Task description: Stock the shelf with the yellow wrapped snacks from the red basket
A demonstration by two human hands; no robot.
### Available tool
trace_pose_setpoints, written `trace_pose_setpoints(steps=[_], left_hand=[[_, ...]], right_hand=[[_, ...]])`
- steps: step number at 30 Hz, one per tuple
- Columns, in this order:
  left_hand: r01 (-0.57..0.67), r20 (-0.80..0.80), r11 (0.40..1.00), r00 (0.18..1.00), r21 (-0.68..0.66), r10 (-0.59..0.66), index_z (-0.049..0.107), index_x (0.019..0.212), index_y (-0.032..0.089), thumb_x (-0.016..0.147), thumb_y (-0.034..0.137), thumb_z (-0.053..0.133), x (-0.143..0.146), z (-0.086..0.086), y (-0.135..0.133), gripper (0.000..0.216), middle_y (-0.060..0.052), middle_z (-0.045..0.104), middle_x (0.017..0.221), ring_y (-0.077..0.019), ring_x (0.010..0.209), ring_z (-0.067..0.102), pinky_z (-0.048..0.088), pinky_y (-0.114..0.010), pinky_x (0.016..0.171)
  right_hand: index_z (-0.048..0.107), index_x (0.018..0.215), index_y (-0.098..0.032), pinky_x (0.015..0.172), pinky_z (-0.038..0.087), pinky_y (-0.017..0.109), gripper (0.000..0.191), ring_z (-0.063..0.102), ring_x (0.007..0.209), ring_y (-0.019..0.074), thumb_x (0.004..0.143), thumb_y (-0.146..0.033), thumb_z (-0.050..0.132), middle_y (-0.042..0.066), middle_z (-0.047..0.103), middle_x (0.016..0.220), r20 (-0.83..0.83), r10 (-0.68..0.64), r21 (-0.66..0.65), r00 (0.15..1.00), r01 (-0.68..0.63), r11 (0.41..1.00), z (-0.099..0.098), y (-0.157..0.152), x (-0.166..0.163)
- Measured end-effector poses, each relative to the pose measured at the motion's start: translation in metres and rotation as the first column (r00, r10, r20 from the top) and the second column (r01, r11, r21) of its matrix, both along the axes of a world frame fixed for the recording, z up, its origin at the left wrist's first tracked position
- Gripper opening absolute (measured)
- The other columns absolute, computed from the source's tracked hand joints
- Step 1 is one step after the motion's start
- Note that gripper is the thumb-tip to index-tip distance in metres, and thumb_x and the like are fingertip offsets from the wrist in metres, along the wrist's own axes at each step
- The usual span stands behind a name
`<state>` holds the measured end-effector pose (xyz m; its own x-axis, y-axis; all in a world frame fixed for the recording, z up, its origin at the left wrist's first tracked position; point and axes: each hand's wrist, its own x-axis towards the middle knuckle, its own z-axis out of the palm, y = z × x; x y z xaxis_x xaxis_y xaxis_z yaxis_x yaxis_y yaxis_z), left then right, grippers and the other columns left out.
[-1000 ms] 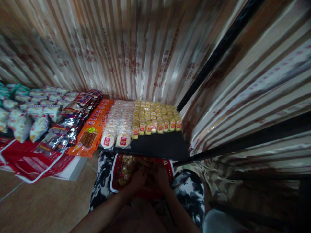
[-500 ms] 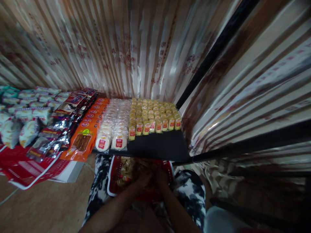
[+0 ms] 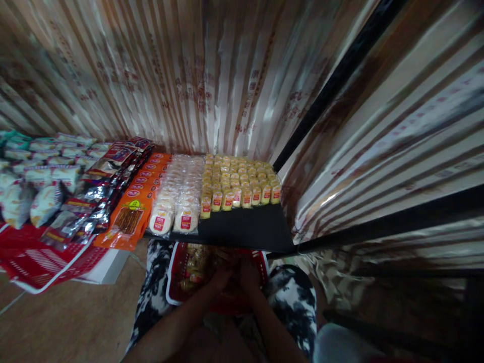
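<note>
Both of my hands reach down into a red basket (image 3: 174,282) with a white rim, which sits between my knees below the shelf edge. My left hand (image 3: 222,275) is near the basket's middle, beside several small yellow wrapped snack packs (image 3: 196,259). Close to its right side is my right hand (image 3: 247,275). Deep shadow covers the fingers of both hands, so what they touch or hold is hidden. Just above the basket, rows of yellow packaged snacks (image 3: 238,184) with red labels stand on a black shelf (image 3: 242,227).
Left of the yellow packs are round white packaged crackers (image 3: 185,219), orange stick-snack packs (image 3: 130,217), dark shiny packets (image 3: 96,201) and white pouches (image 3: 47,201). A second red basket (image 3: 41,262) stands at left. Black frame bars (image 3: 328,91) and a pleated curtain (image 3: 227,75) border the shelf.
My left hand has shifted slightly left and my right hand has moved a little inside the basket. The packs on the shelf look the same.
</note>
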<state>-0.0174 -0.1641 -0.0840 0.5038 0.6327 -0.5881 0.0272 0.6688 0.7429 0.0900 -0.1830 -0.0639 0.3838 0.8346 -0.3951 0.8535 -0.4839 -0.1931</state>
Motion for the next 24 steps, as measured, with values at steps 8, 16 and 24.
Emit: trace_pose_setpoints(steps=[8,16,24], left_hand=[[-0.06,-0.139,0.965,0.985,0.255,0.098,0.064,0.09,0.013,0.073,0.037,0.059,-0.015,0.02,0.004,0.029,-0.015,0.064,0.109,-0.0261,0.105,0.057,0.04,-0.038,0.095],[-0.081,-0.231,0.935,0.958,0.346,0.169,0.061,0.074,0.017,0.073,0.031,0.053,-0.043,0.046,0.008,0.016,-0.005,0.066,0.079,-0.0206,0.08,0.06,0.047,-0.032,0.074],[-0.115,-0.181,0.898,0.961,0.424,0.208,0.059,0.072,0.016,0.07,0.024,0.047,-0.06,0.08,0.019,0.014,-0.001,0.061,0.073,-0.0153,0.072,0.056,0.044,-0.026,0.07]], right_hand=[[0.056,0.113,-0.013,0.087,0.042,0.032,0.035,0.056,0.106,0.023,0.082,-0.012,0.039,0.014,0.062,0.111,-0.014,0.091,0.161,0.996,-0.087,0.983,0.031,-0.011,-0.019],[0.059,0.097,-0.02,0.082,0.045,0.028,0.022,0.062,0.089,0.0175,0.079,-0.026,0.048,0.005,0.067,0.096,-0.432,0.129,0.365,0.893,0.042,0.93,0.054,-0.02,-0.024],[0.059,0.097,-0.023,0.08,0.049,0.032,0.025,0.064,0.089,0.0186,0.077,-0.034,0.05,0.004,0.069,0.094,-0.522,0.103,0.458,0.847,0.176,0.871,0.068,-0.024,-0.031]])
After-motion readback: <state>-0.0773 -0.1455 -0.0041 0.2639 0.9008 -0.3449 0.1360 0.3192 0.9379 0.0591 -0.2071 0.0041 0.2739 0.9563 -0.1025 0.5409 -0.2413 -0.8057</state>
